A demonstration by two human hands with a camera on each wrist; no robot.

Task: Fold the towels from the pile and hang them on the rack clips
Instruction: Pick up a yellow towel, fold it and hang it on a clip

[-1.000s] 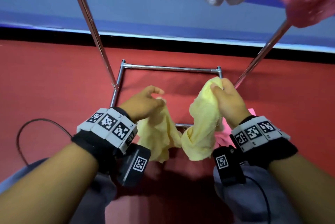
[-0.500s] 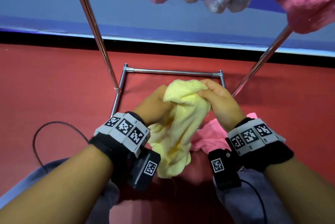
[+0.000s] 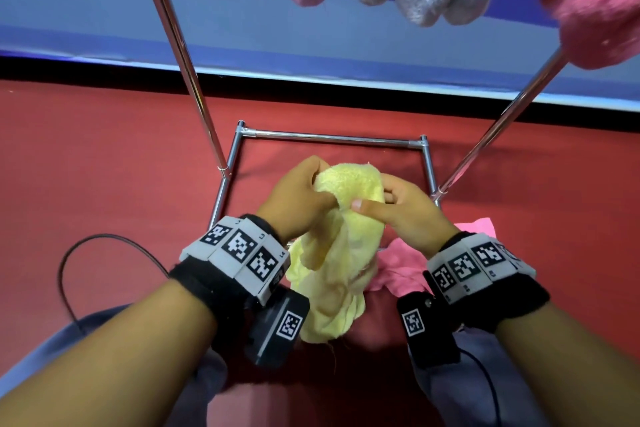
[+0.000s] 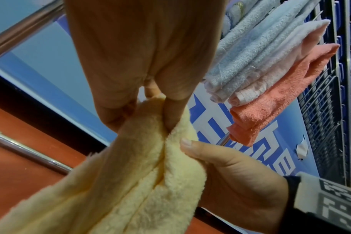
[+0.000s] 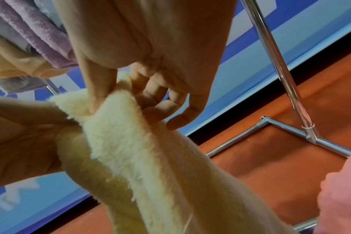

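Towel (image 3: 346,219) pinched at its fold by both hands' fingers (image 3: 370,207) — layers may slip if the pinch is loosened.

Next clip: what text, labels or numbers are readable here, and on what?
Nothing reads clearly.
Left wristband: square coded tags, with tiny marks beside them that are too small to read.
Right wristband: the same, unreadable.
Blue wall banner: large blue-and-white characters, cut off and not legible.

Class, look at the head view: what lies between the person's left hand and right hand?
The folded top of the yellow towel lies between the left hand and right hand; both grip it. The head view shows this.
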